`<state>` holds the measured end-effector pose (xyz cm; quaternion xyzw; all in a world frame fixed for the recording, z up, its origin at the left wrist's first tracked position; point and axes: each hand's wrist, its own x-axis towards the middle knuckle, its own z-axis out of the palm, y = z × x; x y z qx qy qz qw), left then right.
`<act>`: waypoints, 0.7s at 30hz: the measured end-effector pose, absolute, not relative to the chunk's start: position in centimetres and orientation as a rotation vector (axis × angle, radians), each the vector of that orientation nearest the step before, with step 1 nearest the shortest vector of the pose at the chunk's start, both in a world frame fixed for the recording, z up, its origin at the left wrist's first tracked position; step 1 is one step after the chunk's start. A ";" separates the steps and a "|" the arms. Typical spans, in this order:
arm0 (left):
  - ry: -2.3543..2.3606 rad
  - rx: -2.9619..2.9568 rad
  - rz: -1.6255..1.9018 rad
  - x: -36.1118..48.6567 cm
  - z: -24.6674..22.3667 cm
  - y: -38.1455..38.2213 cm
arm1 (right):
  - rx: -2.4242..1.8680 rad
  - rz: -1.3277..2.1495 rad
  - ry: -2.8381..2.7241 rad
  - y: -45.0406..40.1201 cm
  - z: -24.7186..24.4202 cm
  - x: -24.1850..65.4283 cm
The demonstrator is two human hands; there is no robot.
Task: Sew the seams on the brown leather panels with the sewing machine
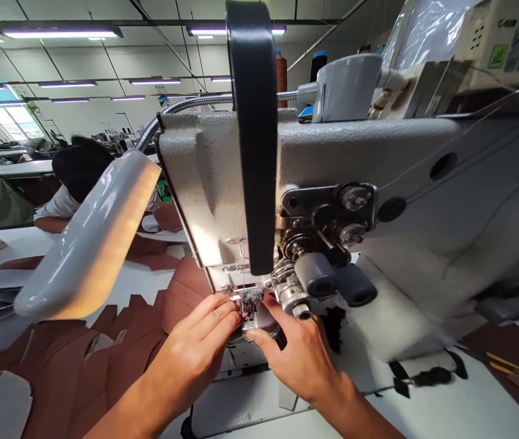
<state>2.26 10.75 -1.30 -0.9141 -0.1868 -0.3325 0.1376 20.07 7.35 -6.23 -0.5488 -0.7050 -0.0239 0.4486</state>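
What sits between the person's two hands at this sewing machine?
In the head view, the metal presser foot of the sewing machine lies between the left hand and right hand, with a dark piece of material beneath it.

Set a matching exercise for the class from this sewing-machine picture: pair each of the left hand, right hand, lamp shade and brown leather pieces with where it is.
Things:
1. Left hand
2. Right hand
3. Lamp shade
4. Brown leather pieces

Places:
A. Spread over the white table, left of the sewing machine
B. Coming in from the right, just below the dark knobs
C. On a flexible metal neck, beside the machine's left side
D. Coming in from the left, at the needle area

Pairs: 1-D, 2-B, 3-C, 4-A
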 end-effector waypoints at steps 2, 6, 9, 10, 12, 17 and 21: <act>-0.538 -2.657 -0.957 2.1 -1.4 10.8 | -1.335 -0.049 -1.749 7.4 -6.1 20.2; -0.523 -2.662 -0.970 2.1 -1.4 10.9 | -1.306 -0.041 -1.760 7.5 -6.0 20.4; -0.521 -2.662 -0.962 2.1 -1.3 11.0 | -1.306 -0.028 -1.772 7.6 -5.8 20.5; -0.523 -2.665 -0.960 2.1 -1.3 11.1 | -1.309 -0.028 -1.772 7.6 -5.8 20.5; -0.531 -2.669 -0.962 2.1 -1.3 11.2 | -1.314 -0.038 -1.765 7.6 -5.6 20.5; -0.540 -2.664 -0.975 2.0 -1.4 11.3 | -1.313 -0.085 -1.756 7.7 -5.4 20.6; -0.540 -2.678 -0.985 2.0 -1.3 11.2 | -1.340 -0.108 -1.767 7.6 -5.5 20.6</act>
